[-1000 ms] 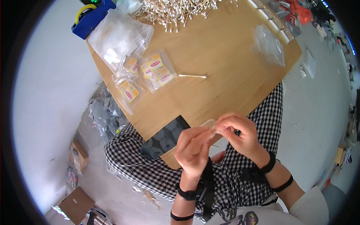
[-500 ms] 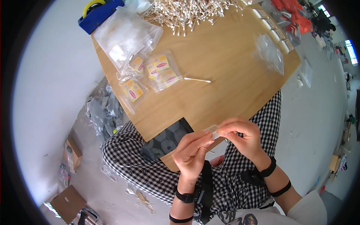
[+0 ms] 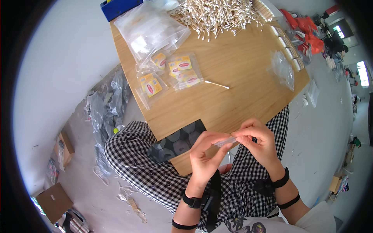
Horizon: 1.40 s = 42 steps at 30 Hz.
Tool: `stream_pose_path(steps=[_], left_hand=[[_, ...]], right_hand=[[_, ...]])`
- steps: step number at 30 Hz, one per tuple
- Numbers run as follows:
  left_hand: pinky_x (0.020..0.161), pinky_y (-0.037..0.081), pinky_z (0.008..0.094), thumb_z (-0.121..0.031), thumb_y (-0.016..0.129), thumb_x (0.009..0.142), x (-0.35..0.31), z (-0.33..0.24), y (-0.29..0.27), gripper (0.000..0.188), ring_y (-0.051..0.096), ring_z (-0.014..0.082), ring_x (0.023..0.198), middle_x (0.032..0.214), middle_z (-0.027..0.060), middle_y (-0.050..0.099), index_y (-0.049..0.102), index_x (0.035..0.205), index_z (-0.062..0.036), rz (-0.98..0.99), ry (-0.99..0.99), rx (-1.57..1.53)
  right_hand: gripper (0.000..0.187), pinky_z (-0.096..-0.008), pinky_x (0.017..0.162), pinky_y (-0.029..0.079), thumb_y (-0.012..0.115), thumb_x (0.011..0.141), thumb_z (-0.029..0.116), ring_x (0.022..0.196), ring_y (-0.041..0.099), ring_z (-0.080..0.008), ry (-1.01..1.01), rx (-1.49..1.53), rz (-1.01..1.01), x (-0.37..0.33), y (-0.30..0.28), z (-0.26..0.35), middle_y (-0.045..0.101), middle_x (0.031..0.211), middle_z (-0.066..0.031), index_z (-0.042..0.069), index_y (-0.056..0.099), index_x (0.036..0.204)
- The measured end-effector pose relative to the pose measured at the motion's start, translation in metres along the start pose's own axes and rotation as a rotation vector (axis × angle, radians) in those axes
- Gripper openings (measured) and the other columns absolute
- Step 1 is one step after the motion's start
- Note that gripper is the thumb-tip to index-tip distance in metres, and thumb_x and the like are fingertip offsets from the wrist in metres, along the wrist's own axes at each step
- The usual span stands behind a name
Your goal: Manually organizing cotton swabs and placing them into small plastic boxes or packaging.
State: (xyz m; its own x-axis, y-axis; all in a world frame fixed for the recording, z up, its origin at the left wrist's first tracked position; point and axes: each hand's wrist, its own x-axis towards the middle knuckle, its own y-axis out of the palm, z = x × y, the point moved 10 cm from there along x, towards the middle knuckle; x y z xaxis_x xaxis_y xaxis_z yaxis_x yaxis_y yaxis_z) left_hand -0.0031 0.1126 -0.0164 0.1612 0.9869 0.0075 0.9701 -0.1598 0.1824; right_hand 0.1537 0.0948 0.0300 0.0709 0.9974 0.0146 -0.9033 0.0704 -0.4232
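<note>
Left hand point(image 3: 204, 161) pinches a small clear packet point(image 3: 223, 143) between thumb and fingers; right hand point(image 3: 261, 143) pinches its right end. Packet held up at the near edge of the table point(image 3: 241, 103). Step in hand: apparently two-handed fingering of the packet. Next move likely calls for steady, light pinches.

Straight out from the left hand point(image 3: 206, 155) and right hand point(image 3: 259, 141), there's a broad open lane up the bare tabletop point(image 3: 248, 101), one loose swab point(image 3: 217, 84) lying at its left side! Go left and the packet bags point(image 3: 185, 70) block it, a bulky clear bag point(image 3: 153, 31) beyond. The swab heap point(image 3: 217, 17) bars the far end; rightward, a crumpled bag point(image 3: 283, 70) and small boxes point(image 3: 287, 46) crowd the edge.
</note>
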Motion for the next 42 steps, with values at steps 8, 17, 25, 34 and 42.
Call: stream_pose_path(steps=[8, 17, 25, 34, 42], left_hand=[[0.074, 0.050, 0.0249, 0.002, 0.072, 0.079, 0.000, 0.018, 0.002, 0.008, 0.062, 0.0127, 0.082, 0.086, 0.0048, 0.064, 0.069, 0.087, 0.0008, 0.003, -0.211, -0.290], [0.078, 0.051, 0.0254, 0.004, 0.070, 0.081, 0.000, 0.012, -0.009, 0.006, 0.062, 0.0120, 0.082, 0.086, 0.0043, 0.063, 0.068, 0.087, 0.0034, 0.066, -0.198, -0.343], [0.078, 0.051, 0.0248, 0.000, 0.070, 0.084, -0.004, 0.017, -0.002, 0.014, 0.061, 0.0105, 0.084, 0.087, 0.0025, 0.061, 0.066, 0.097, 0.0024, 0.153, -0.220, -0.457], [0.075, 0.045, 0.0227, -0.002, 0.063, 0.090, -0.001, 0.016, -0.024, 0.007, 0.057, 0.0092, 0.085, 0.095, 0.0013, 0.061, 0.064, 0.097, -0.0015, -0.133, -0.153, -0.588], [0.074, 0.043, 0.0234, -0.011, 0.059, 0.093, -0.002, -0.004, -0.028, 0.010, 0.053, 0.0115, 0.079, 0.085, 0.0047, 0.055, 0.058, 0.092, -0.0010, -0.148, 0.011, -0.321]], right_hand=[[0.006, -0.0198, 0.059, 0.041, 0.069, 0.084, 0.002, 0.072, 0.053, -0.0056, 0.211, 0.294, -0.024, -0.003, 0.016, -0.004, 0.060, 0.088, -0.0031, -0.002, 0.069, 0.089], [0.005, -0.0210, 0.064, 0.043, 0.069, 0.083, 0.000, 0.072, 0.054, -0.0068, 0.232, 0.183, -0.108, 0.002, 0.001, 0.018, 0.059, 0.082, -0.0034, -0.004, 0.069, 0.085], [0.010, -0.0210, 0.066, 0.043, 0.067, 0.086, 0.006, 0.077, 0.055, -0.0062, 0.249, -0.024, 0.075, 0.007, 0.016, 0.013, 0.062, 0.087, -0.0021, -0.002, 0.070, 0.090], [0.031, -0.0220, 0.072, 0.045, 0.071, 0.085, 0.012, 0.081, 0.056, -0.0086, 0.245, 0.227, 0.051, -0.009, 0.016, 0.015, 0.065, 0.099, -0.0036, -0.002, 0.064, 0.112], [0.028, -0.0232, 0.067, 0.042, 0.071, 0.084, 0.014, 0.075, 0.053, -0.0102, 0.095, -0.024, 0.113, -0.006, 0.015, 0.026, 0.066, 0.092, -0.0032, 0.003, 0.066, 0.109]])
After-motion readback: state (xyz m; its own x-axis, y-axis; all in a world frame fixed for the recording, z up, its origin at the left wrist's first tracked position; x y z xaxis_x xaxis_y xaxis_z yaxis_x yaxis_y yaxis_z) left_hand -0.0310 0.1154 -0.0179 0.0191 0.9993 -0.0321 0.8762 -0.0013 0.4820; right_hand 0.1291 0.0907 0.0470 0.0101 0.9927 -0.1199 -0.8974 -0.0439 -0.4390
